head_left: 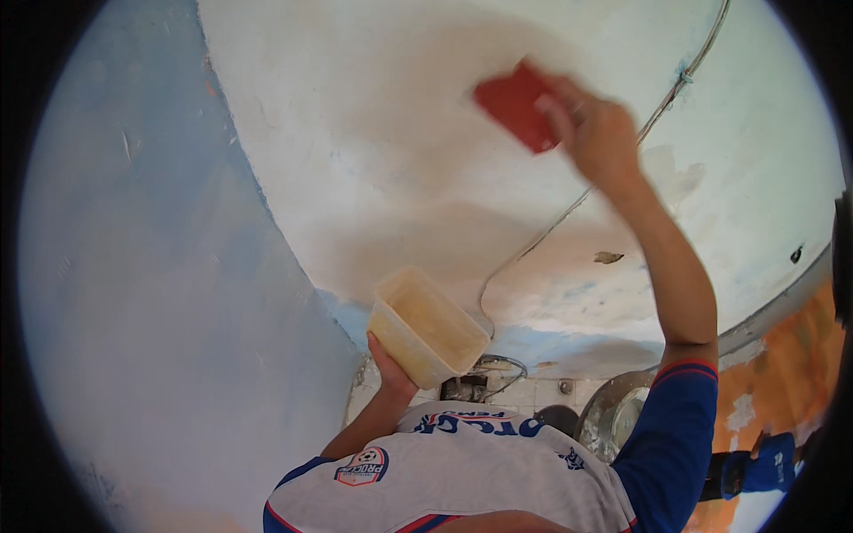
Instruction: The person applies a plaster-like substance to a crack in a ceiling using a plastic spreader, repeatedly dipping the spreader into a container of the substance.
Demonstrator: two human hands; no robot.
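Nearest the camera is the person's own white sports shirt (462, 471) with blue sleeves, filling the lower edge of the view. From it the left forearm rises to the left hand (391, 373), which is closed around the bottom corner of a pale, translucent rectangular plastic tub (425, 327). The tub is held tilted, its open side turned up and to the right, and its inner walls are smeared with a yellowish-tan residue; what lies at its bottom cannot be told.

The right arm stretches up and away, well apart from the tub, to the right hand (597, 133). This hand grips a flat red rectangular tool (515, 105) by its right end, fingers wrapped over it, and the tool's face lies against the wall (400, 160). The wall there is whitish with a broad, damp-looking tan patch spreading beneath and to the left of the tool.

A thin grey cable (569, 209) runs diagonally across the wall from the upper right down toward the tub. To the left stands an adjoining pale blue wall (151, 284). Farther down, beyond the shirt, a round metal basin (617, 409) sits on a light tiled floor (533, 391), and an orange surface (791, 373) shows at the far right
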